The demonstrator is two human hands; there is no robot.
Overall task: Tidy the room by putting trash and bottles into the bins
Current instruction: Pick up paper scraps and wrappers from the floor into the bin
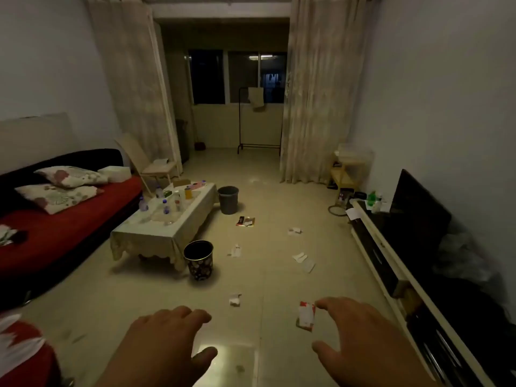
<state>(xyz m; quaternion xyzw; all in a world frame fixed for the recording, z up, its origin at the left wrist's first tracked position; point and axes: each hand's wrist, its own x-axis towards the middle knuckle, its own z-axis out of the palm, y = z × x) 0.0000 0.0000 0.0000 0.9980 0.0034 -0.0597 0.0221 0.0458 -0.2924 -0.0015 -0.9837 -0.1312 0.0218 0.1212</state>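
Both hands are held out low over the tiled floor, palms down, holding nothing. My left hand (164,339) has its fingers spread. My right hand (360,333) is open too, its fingertips right beside a red and white packet (306,315) lying on the floor. More scraps litter the tiles: a crumpled white piece (235,300), a white scrap (235,250), white papers (304,261), a dark red wrapper (245,221) and another scrap (294,231). A patterned black bin (198,259) stands at the coffee table's near corner. A grey bin (228,199) stands at its far end. Several bottles (166,206) stand on the table.
The low coffee table (145,236) with a pale cloth sits left of centre, a red sofa (55,236) with cushions behind it. A long TV stand (391,263) with a dark screen runs along the right wall. A folding chair (156,166) and a clothes rack (258,146) stand further back.
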